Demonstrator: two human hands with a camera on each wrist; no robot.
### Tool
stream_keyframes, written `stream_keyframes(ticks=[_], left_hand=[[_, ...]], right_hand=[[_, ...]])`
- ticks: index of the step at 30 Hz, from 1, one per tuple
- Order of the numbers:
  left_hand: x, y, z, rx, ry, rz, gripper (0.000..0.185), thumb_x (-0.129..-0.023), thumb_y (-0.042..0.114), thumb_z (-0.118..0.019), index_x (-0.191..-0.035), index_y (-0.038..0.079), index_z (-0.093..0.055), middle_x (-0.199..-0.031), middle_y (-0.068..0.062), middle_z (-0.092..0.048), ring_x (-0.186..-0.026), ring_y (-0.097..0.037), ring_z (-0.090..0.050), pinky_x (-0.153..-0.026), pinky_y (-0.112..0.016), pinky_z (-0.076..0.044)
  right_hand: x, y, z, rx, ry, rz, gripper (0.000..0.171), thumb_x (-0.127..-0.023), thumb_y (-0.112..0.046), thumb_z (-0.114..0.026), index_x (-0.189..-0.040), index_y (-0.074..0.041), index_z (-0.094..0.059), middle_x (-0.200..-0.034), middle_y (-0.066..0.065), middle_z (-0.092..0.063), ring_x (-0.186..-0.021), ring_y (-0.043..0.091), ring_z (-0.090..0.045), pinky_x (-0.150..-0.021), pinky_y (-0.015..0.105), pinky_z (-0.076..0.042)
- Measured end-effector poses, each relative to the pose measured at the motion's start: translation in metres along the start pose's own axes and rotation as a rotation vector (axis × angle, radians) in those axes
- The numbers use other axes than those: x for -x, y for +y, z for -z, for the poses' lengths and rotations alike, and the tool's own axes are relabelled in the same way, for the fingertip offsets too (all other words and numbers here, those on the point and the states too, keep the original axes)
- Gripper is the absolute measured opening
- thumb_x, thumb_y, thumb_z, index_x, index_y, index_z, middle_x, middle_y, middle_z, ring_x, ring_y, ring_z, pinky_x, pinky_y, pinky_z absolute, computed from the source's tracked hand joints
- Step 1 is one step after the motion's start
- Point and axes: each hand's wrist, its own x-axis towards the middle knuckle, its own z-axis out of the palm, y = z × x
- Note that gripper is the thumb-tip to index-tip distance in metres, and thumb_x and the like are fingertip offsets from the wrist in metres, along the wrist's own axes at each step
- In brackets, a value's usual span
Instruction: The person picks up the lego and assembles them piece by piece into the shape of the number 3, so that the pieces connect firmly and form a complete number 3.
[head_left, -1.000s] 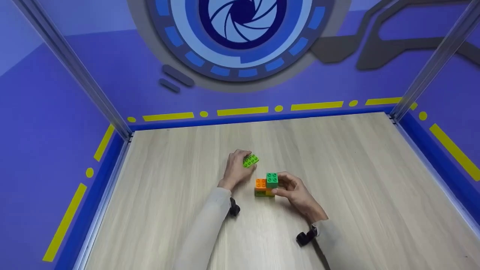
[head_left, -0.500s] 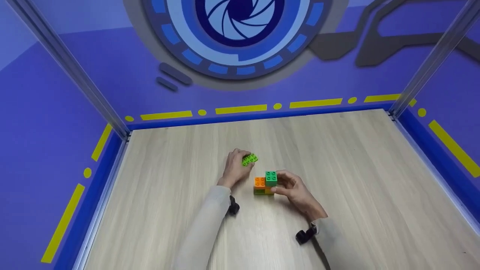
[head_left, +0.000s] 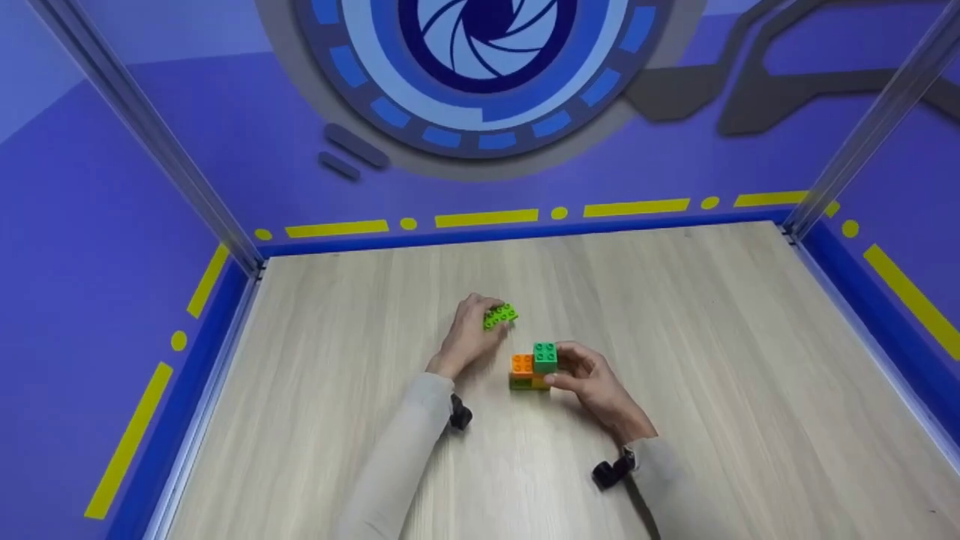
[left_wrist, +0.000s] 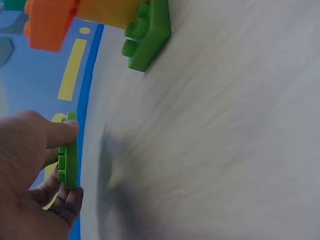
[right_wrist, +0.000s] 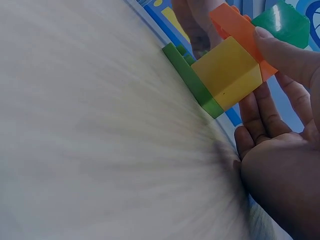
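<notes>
My left hand (head_left: 469, 339) pinches a flat lime-green studded plate (head_left: 499, 316) just above the wooden table (head_left: 675, 337); the left wrist view shows the lime-green plate (left_wrist: 68, 157) between thumb and fingers. My right hand (head_left: 592, 379) grips a small brick stack (head_left: 532, 369) standing on the table: a green plate at the bottom, a yellow brick (right_wrist: 227, 72), an orange brick (head_left: 520, 365) and a dark green brick (head_left: 545, 356) on top. The thumb lies on the stack's upper part in the right wrist view. The lime plate is a short way up-left of the stack.
Purple-blue walls with yellow dashes (head_left: 486, 220) enclose the table on three sides. Metal posts (head_left: 142, 135) stand at the back corners. Black wrist-camera mounts (head_left: 611, 472) sit by both forearms.
Almost nothing has moved: both hands keep their holds, and the left forearm has shifted slightly to the left.
</notes>
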Motion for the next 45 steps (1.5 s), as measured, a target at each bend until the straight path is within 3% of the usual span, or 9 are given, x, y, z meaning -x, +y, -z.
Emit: stream_keyframes(ticks=[8, 22, 35, 45], left_hand=[[0.012, 0.016, 0.022, -0.002, -0.002, -0.086, 0.039, -0.104, 0.022, -0.072, -0.142, 0.013, -0.067, -0.136, -0.007, -0.064, -0.128, -0.026, -0.055, -0.113, -0.045, -0.048], [0.029, 0.047, 0.046, -0.014, -0.107, -0.206, 0.039, -0.105, 0.028, -0.071, -0.143, 0.018, -0.068, -0.131, -0.001, -0.064, -0.119, -0.020, -0.055, -0.105, -0.040, -0.052], [0.040, 0.067, 0.056, 0.009, -0.129, -0.355, 0.040, -0.106, 0.025, -0.070, -0.145, 0.016, -0.068, -0.134, 0.000, -0.065, -0.125, -0.020, -0.057, -0.108, -0.041, -0.051], [0.044, 0.076, 0.054, -0.029, -0.170, -0.384, 0.040, -0.107, 0.027, -0.068, -0.147, 0.022, -0.067, -0.132, 0.003, -0.064, -0.125, -0.016, -0.055, -0.110, -0.037, -0.050]], right_hand=[[-0.001, 0.000, -0.002, -0.007, -0.021, 0.003, 0.051, -0.092, -0.005, -0.083, -0.138, 0.003, -0.062, -0.135, 0.005, -0.068, -0.123, 0.018, -0.065, -0.104, 0.026, -0.055], [0.002, -0.001, 0.002, 0.023, 0.000, -0.004, 0.051, -0.093, -0.007, -0.083, -0.139, 0.000, -0.063, -0.136, 0.006, -0.068, -0.123, 0.019, -0.065, -0.105, 0.027, -0.055], [0.001, 0.000, 0.003, 0.009, -0.021, 0.019, 0.053, -0.093, -0.006, -0.081, -0.141, 0.004, -0.060, -0.135, 0.003, -0.069, -0.123, 0.018, -0.065, -0.104, 0.027, -0.056], [0.000, -0.002, 0.003, 0.017, -0.027, 0.026, 0.054, -0.094, -0.005, -0.081, -0.143, 0.005, -0.059, -0.135, 0.002, -0.069, -0.123, 0.018, -0.065, -0.104, 0.027, -0.055]])
